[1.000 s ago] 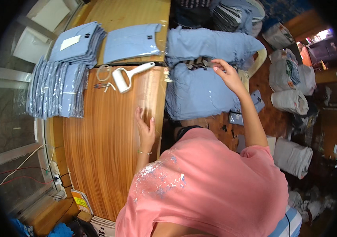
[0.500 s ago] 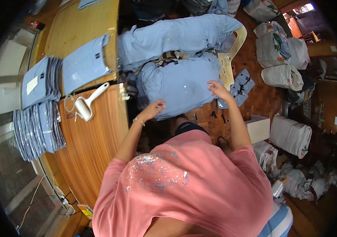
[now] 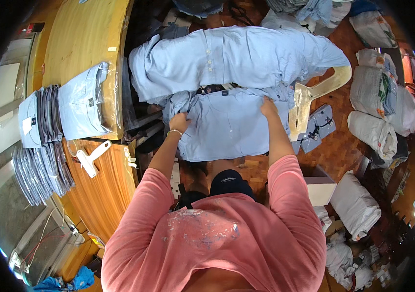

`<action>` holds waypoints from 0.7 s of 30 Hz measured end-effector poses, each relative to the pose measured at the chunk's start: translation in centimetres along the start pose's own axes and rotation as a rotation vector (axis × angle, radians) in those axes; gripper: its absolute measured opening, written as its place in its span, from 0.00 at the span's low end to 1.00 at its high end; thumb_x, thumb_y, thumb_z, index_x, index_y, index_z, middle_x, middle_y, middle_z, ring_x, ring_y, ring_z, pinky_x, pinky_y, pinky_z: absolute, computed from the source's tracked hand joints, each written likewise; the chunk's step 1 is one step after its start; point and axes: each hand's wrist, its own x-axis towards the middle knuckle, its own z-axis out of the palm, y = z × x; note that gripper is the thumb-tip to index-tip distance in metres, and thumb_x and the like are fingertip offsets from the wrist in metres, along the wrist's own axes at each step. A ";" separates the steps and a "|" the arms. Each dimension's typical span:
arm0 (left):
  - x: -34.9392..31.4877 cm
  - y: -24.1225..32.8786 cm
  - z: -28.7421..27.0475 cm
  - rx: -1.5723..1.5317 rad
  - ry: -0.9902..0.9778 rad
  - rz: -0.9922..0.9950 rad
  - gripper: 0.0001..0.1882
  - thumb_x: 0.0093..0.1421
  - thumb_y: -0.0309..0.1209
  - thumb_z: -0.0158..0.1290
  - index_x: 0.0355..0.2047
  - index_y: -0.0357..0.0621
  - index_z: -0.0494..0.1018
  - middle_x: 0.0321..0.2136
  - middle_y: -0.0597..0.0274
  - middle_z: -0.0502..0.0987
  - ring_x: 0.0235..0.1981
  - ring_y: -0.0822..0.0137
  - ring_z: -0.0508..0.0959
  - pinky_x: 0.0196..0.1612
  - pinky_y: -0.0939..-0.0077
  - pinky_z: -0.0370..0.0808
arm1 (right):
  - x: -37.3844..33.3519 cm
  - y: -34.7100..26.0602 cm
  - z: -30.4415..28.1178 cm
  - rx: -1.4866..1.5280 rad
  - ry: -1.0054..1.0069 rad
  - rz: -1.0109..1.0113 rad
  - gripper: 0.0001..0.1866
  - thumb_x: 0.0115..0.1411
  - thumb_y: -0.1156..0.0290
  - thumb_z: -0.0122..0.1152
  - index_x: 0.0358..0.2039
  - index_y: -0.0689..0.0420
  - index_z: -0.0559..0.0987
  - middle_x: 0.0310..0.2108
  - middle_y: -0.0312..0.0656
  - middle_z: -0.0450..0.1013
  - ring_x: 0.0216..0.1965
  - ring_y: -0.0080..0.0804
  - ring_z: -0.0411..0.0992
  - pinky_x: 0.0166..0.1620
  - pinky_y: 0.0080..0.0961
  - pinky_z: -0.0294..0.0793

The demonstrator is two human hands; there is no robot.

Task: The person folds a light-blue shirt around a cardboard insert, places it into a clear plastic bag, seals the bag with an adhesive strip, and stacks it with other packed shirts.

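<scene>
A light blue shirt [image 3: 229,129] lies spread in front of me, its dark collar label at the far edge and small buttons down its middle. Closed on its left side is my left hand [image 3: 180,122], with a bracelet at the wrist. My right hand [image 3: 269,108] grips the shirt near its far right corner, the fingertips partly hidden in the cloth. Just beyond lies a thick heap of light blue shirts [image 3: 246,53], draped across toward a cream plastic chair [image 3: 301,109] on the right.
At my left are a wooden table [image 3: 83,44] and a wood-grain cabinet [image 3: 98,180]. They bear bagged folded shirts [image 3: 83,104], a stack of packed shirts [image 3: 44,168] and a lint roller [image 3: 90,158]. White sacks [image 3: 370,134], a white box [image 3: 320,187] and bagged shirts [image 3: 317,127] lie on the right.
Both hands have moved farther forward and closed on the shirt, which is now pulled wider and flatter with its collar label showing. The view has shifted, and the far heap appears nearer.
</scene>
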 end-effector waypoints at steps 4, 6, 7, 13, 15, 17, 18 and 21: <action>-1.0 -1.0 0.7 -0.079 -0.055 -0.036 0.19 0.52 0.43 0.56 0.36 0.40 0.74 0.32 0.46 0.78 0.38 0.50 0.78 0.41 0.58 0.73 | -2.1 0.6 -1.6 -0.078 0.052 -0.062 0.22 0.50 0.66 0.58 0.48 0.52 0.72 0.56 0.50 0.62 0.52 0.49 0.67 0.52 0.37 0.69; -1.5 -2.1 1.6 -0.296 -0.048 -0.066 0.20 0.54 0.44 0.56 0.35 0.38 0.74 0.28 0.47 0.78 0.35 0.55 0.79 0.37 0.62 0.75 | -3.9 1.1 -2.5 -0.089 0.129 -0.154 0.19 0.50 0.67 0.59 0.45 0.53 0.74 0.55 0.50 0.63 0.50 0.47 0.69 0.50 0.38 0.71; -2.2 -2.0 1.4 -0.414 -0.137 -0.084 0.20 0.54 0.44 0.57 0.34 0.37 0.74 0.26 0.49 0.78 0.32 0.58 0.79 0.34 0.65 0.76 | -4.6 1.4 -2.9 -0.099 0.171 -0.205 0.18 0.49 0.68 0.59 0.43 0.53 0.75 0.55 0.51 0.64 0.48 0.47 0.70 0.48 0.39 0.71; -9.7 -7.3 5.1 -0.826 -0.466 0.018 0.17 0.53 0.39 0.60 0.29 0.35 0.72 0.20 0.58 0.75 0.13 0.69 0.75 0.19 0.77 0.75 | -11.2 4.3 -4.2 -0.102 -0.003 -0.239 0.12 0.51 0.72 0.54 0.38 0.59 0.73 0.40 0.55 0.72 0.42 0.47 0.72 0.45 0.40 0.71; -11.1 -7.7 5.5 -0.681 -0.684 -0.034 0.17 0.54 0.38 0.59 0.35 0.36 0.71 0.23 0.57 0.76 0.16 0.68 0.76 0.21 0.77 0.74 | -12.9 8.8 -2.2 -0.042 0.041 -0.106 0.13 0.51 0.75 0.51 0.39 0.59 0.74 0.27 0.50 0.74 0.29 0.43 0.76 0.31 0.37 0.74; -13.7 -7.6 6.2 -0.714 -0.791 -0.115 0.14 0.59 0.36 0.53 0.38 0.37 0.71 0.26 0.54 0.77 0.20 0.66 0.78 0.23 0.76 0.75 | -16.0 9.0 -3.6 0.138 -0.020 -0.018 0.16 0.51 0.75 0.51 0.42 0.59 0.75 0.28 0.52 0.74 0.23 0.38 0.75 0.25 0.34 0.74; -12.9 -7.3 6.3 -0.507 -0.668 0.249 0.14 0.61 0.37 0.50 0.37 0.37 0.70 0.25 0.54 0.77 0.21 0.65 0.79 0.24 0.74 0.75 | -17.4 10.7 -4.3 0.295 0.028 -0.135 0.16 0.51 0.76 0.51 0.42 0.58 0.76 0.28 0.52 0.74 0.22 0.38 0.75 0.24 0.33 0.75; -9.6 -0.4 -2.0 -0.476 -0.363 0.622 0.13 0.63 0.36 0.45 0.31 0.37 0.69 0.24 0.54 0.78 0.22 0.64 0.78 0.25 0.65 0.74 | -20.0 19.8 -11.9 0.563 0.157 -0.252 0.18 0.52 0.79 0.49 0.44 0.56 0.77 0.39 0.47 0.75 0.28 0.41 0.76 0.30 0.29 0.78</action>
